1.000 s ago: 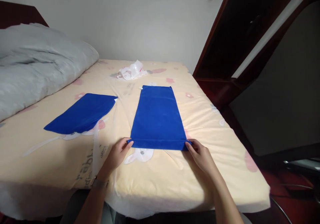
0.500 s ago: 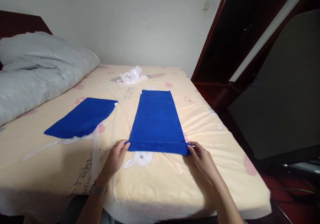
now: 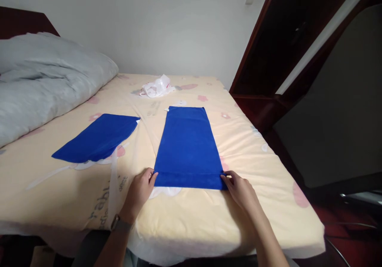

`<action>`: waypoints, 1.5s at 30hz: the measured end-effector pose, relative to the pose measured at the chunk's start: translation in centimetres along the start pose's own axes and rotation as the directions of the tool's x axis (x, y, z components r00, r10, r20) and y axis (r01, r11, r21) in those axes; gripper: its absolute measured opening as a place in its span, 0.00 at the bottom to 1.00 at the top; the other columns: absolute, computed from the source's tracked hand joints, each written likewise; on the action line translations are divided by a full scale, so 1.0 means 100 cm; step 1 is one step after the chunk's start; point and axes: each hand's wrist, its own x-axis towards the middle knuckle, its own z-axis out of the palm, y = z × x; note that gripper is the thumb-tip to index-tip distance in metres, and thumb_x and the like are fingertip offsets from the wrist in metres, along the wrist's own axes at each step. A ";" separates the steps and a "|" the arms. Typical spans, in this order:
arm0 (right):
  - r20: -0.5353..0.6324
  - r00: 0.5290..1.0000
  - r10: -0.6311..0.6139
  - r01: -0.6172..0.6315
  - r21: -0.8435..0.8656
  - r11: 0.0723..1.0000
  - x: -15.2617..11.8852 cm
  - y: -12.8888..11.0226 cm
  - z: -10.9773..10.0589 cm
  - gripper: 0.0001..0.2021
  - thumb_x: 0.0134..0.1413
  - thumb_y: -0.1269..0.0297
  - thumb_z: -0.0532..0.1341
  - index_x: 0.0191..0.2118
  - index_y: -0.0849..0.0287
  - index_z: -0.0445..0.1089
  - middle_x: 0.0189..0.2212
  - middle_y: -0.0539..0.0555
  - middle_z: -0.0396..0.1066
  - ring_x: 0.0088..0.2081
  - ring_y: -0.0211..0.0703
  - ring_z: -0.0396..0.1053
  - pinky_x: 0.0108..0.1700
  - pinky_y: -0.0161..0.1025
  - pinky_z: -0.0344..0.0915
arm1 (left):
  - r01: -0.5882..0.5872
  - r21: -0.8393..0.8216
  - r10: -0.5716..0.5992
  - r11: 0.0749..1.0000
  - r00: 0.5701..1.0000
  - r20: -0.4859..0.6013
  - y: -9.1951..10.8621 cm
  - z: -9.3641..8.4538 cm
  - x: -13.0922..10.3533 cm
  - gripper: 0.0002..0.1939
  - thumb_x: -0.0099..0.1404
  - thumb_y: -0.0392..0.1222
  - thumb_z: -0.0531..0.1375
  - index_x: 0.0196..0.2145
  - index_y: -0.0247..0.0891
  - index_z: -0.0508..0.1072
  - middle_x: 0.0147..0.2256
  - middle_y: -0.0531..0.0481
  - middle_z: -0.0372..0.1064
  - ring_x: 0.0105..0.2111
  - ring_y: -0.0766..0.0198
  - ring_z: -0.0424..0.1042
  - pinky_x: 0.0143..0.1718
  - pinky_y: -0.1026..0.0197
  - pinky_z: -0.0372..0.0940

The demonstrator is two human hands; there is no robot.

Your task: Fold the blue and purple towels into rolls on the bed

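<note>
A long blue towel (image 3: 189, 143) lies spread on the bed, with a small white tag at its far left corner. Its near end is turned over in a narrow strip. My left hand (image 3: 142, 187) pinches the left end of that strip between thumb and fingers. At the opposite side my right hand (image 3: 238, 185) pinches the strip's right end. Left of it, apart, lies a second blue towel (image 3: 98, 139), smaller in outline and flat, with a white tag at its right corner.
The bed (image 3: 191, 223) has a cream sheet printed with rabbits and flowers. A crumpled white plastic bag (image 3: 157, 87) lies at the back. A grey quilt (image 3: 53, 80) is heaped at the left. Beyond the bed's right edge stands a dark panel (image 3: 331, 112).
The turned-over strip at the towel's near end now lies flatter on the cloth. Both hands keep their pinch at its two ends, slightly lower in view.
</note>
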 end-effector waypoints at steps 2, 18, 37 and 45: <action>-0.016 1.000 -0.010 0.009 -0.046 0.999 -0.001 -0.002 -0.001 0.13 0.67 0.55 0.51 0.47 0.52 0.69 0.35 0.52 0.78 0.38 0.56 0.74 0.34 0.43 0.63 | -0.042 0.067 0.045 0.997 0.998 -0.039 -0.002 0.000 -0.001 0.11 0.71 0.45 0.51 0.35 0.40 0.69 0.30 0.49 0.73 0.29 0.60 0.72 0.31 0.61 0.61; 0.075 0.772 -0.631 0.636 -0.096 0.766 -0.020 -0.053 0.042 0.28 0.68 0.59 0.53 0.70 0.56 0.50 0.68 0.54 0.49 0.68 0.52 0.46 0.69 0.59 0.47 | -0.499 -0.044 0.495 0.865 0.837 0.233 0.009 0.009 -0.013 0.30 0.73 0.51 0.51 0.69 0.50 0.48 0.68 0.48 0.50 0.67 0.54 0.52 0.66 0.46 0.53; -0.138 0.969 -0.205 0.241 0.338 0.910 0.005 0.008 -0.002 0.18 0.63 0.52 0.55 0.51 0.54 0.73 0.45 0.56 0.76 0.46 0.54 0.74 0.48 0.46 0.70 | -0.036 -0.430 0.079 0.902 0.994 0.082 -0.025 -0.004 0.006 0.16 0.71 0.49 0.52 0.49 0.42 0.72 0.47 0.46 0.75 0.47 0.57 0.75 0.51 0.56 0.68; -0.124 0.980 -0.154 0.194 0.444 0.875 -0.005 0.005 -0.013 0.22 0.64 0.47 0.53 0.50 0.57 0.72 0.46 0.57 0.76 0.43 0.53 0.74 0.45 0.42 0.69 | 0.060 -0.445 -0.089 0.893 0.995 -0.044 -0.010 -0.013 0.005 0.17 0.69 0.56 0.53 0.37 0.40 0.70 0.29 0.54 0.70 0.30 0.64 0.70 0.32 0.65 0.63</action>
